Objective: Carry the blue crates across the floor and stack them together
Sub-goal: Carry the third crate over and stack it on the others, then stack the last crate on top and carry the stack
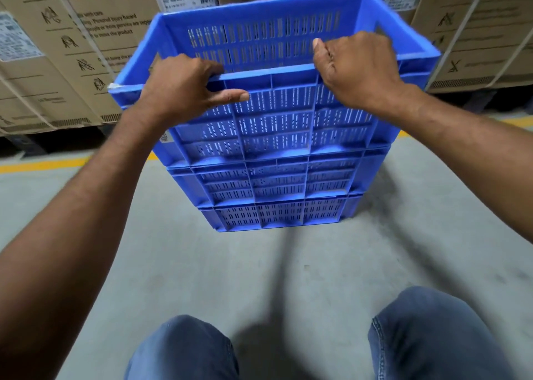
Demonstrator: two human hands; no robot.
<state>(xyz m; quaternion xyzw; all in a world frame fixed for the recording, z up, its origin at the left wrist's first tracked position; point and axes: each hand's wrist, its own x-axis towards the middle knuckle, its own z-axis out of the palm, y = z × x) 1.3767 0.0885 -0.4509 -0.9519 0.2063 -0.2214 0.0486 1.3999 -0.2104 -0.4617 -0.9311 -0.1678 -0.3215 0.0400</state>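
A grey concrete floor (173, 264) is being crossed by a yellow line (43, 164), and cardboard boxes (72, 48) are being stored just behind the stack of blue crates. The top crate (274, 120) is being held on two lower crates (277, 183). Its near rim is being gripped by the left hand (184, 85) and the right hand (354, 68), set apart, fingers curled over the edge. Knees in jeans (184, 348) are being seen in front of the stack.

Soft, moderate indoor light, no glare. Blurred grey shadows run from the blue crates (277, 137) across the concrete floor (173, 250) toward the viewer. The wide-angle lens bows the cardboard boxes (72, 48) at the edges. Their print and the knees (184, 348) look slightly soft.
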